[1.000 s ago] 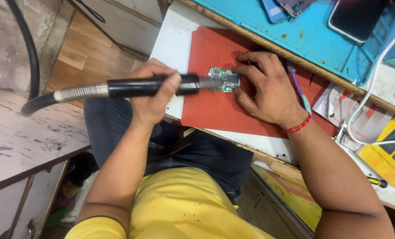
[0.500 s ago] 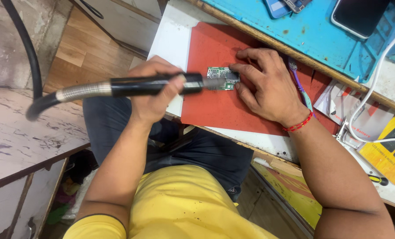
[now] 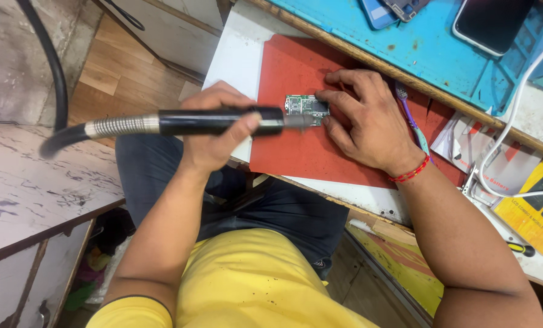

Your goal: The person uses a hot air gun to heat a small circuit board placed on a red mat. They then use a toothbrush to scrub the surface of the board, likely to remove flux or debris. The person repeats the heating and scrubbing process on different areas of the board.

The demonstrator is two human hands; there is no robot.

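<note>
Seen from above, a person in a yellow shirt and dark trousers is sitting at a white workbench (image 3: 238,51) and working on a small green circuit board (image 3: 308,108). The board is lying flat on a red mat (image 3: 295,67) near the bench's front edge. The left hand (image 3: 213,130) is gripping a black rotary tool handpiece (image 3: 219,121), fingers wrapped tightly around the barrel with the thumb pressing on top; a ribbed metal collar and a dark flexible hose (image 3: 52,67) are trailing away to the left. The right hand (image 3: 368,124) is resting on the mat, its fingers spread apart, with the fingertips pressing down on the board's upper and right edges to pin it. A red thread bracelet (image 3: 410,173) is circling that wrist. Compared with a second ago, the handpiece is sitting a little lower and more level, and its tip is staying at the board's left end, so the work on that edge appears to be continuing with only small adjustments. The board and the pinning hand are keeping their place. Beyond the mat, a blue mat (image 3: 429,42) is holding a dark phone (image 3: 490,21), a purple toothbrush (image 3: 408,115) is lying just beside the right hand, and a white cable (image 3: 502,140) is looping across papers on the right.
</note>
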